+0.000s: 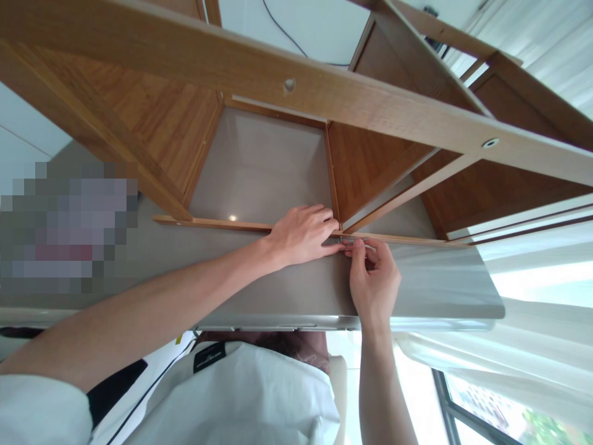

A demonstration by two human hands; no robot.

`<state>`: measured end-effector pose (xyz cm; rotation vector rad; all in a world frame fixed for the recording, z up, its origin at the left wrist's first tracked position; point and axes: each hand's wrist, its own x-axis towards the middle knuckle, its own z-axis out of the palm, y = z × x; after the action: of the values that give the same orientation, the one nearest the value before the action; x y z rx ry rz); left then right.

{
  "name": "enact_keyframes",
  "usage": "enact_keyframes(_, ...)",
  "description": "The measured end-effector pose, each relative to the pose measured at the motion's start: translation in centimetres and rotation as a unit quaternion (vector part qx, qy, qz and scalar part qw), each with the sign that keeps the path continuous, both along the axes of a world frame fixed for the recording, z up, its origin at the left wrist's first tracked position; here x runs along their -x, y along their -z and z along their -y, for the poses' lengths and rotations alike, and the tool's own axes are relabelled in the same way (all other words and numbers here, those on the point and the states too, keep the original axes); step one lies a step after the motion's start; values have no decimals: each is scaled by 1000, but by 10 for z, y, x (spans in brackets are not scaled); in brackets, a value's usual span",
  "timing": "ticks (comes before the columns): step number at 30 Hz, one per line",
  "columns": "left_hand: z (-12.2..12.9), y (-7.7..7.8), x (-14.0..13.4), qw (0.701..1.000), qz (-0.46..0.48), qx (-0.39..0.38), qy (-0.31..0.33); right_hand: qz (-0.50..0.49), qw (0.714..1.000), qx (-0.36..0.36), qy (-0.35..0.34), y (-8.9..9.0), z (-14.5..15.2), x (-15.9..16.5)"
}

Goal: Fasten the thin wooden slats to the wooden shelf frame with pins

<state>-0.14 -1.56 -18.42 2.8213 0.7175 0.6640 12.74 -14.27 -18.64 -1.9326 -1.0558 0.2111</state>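
Note:
A wooden furniture frame [278,77] with brown panels stands over a grey tabletop [278,290]. Along its near side runs a thin wooden rail [222,224]. My left hand [303,235] is closed around this rail near where an upright divider panel [365,164] meets it, fingers over the far side and thumb along the near side. Just right of it, my right hand [375,275] pinches a thin metal piece [360,241] against the rail's outer face. The fingers partly cover that piece, so its exact kind is unclear.
At the left of the table lies a blurred-out object [69,228]. More framed panels [519,154] of the furniture extend to the right. White curtains [546,278] hang beyond the table's right end. A dark cable [287,34] runs behind the frame.

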Motion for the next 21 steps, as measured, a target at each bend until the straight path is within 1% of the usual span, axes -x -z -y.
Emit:
enact_keyframes(3,0,0,0,1000,2,-3,1,-24,1000,-2,4,1,-1,-1)
enact_keyframes(6,0,1,0,1000,7,-4,1,-45,999,7,22,2,-3,-2)
enact_keyframes(9,0,1,0,1000,5,-2,0,-44,998,18,38,2,-3,-3)
enact_keyframes(15,0,0,1,1000,3,-7,1,-36,999,20,26,1,-3,-3)
enact_keyframes(18,0,1,1,1000,4,-9,0,4,1000,13,28,-1,-1,1)
enact_keyframes(21,0,1,0,1000,5,-7,-1,105,994,10,33,0,0,5)
